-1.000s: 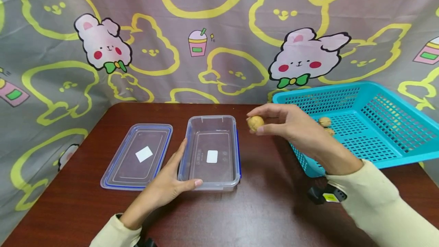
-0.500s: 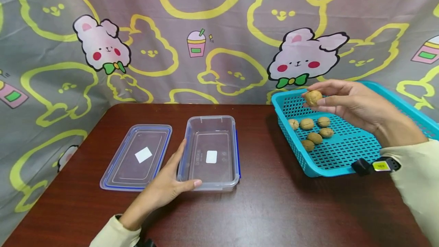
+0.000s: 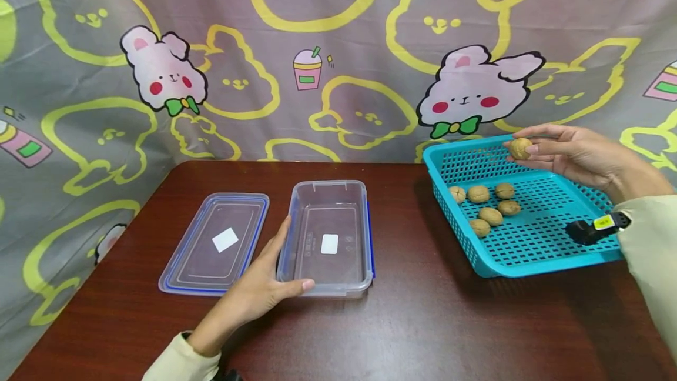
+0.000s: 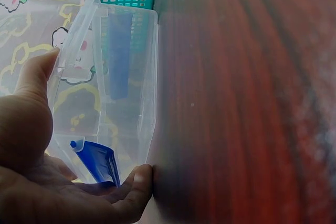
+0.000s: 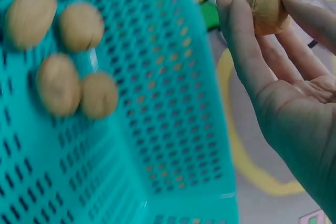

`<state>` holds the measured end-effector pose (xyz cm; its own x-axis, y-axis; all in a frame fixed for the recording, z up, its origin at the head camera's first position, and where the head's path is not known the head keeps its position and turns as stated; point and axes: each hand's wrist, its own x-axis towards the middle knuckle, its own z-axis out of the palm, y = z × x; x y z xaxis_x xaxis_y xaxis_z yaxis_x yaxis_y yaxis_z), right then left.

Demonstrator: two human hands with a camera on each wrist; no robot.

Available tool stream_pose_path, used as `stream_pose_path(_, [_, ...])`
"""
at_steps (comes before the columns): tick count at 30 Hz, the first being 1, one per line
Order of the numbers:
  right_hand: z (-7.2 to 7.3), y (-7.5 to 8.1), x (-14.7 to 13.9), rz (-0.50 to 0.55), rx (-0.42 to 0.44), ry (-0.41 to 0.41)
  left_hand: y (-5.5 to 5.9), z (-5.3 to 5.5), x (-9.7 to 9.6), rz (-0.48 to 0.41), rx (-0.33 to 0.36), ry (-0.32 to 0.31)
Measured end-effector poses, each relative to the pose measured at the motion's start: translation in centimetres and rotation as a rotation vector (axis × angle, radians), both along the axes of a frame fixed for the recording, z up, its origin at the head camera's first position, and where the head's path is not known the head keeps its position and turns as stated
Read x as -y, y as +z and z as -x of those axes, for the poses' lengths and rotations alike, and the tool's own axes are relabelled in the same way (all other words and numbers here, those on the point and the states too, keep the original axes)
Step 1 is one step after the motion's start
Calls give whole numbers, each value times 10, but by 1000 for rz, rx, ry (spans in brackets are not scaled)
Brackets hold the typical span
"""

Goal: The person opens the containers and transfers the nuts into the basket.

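A clear plastic food container (image 3: 329, 216) stands lidless on the table, a white label on its floor. My left hand (image 3: 256, 284) holds its near left corner, fingers along the side wall and thumb across the front. In the left wrist view, a blue latch (image 4: 97, 163) hangs beside that hand's fingers. Above the turquoise basket (image 3: 508, 266), my right hand (image 3: 582, 154) pinches a walnut (image 3: 520, 148) between thumb and fingertips. The right wrist view has this walnut (image 5: 266, 10) higher than the rim. Several walnuts (image 3: 491, 216) lie on the left of the basket's floor.
The container's clear lid (image 3: 224, 240), with a blue seal line and white label, lies flat to the left on the dark wooden table (image 3: 402, 322). Behind the table hangs a patterned curtain (image 3: 359, 46).
My right hand has carried the walnut rightward, from near the container to over the far side of the basket. The walnuts in the basket have come into sight. My left hand stays put.
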<state>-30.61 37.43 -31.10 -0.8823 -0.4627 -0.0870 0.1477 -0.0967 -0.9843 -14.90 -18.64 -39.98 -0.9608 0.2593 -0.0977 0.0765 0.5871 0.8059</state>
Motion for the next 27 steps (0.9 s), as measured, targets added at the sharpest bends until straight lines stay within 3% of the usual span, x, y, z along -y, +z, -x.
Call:
stream_pose_path(4, [8,-10,-13,-117,31,41,0,0,0,2,-2,0])
stream_pose_path(10, [15,-22,-29,-217,105,29,1,0,-1,6,-3,-1])
stream_pose_path(15, [21,-28,-36,-392,102,12,0,0,-1,11,-3,0])
stream_pose_path(21, [25,-33,-42,-586,176,-14,0,0,-1,15,9,2])
stream_pose_path(27, [25,-37,-40,-685,200,20,0,0,-1,17,2,3])
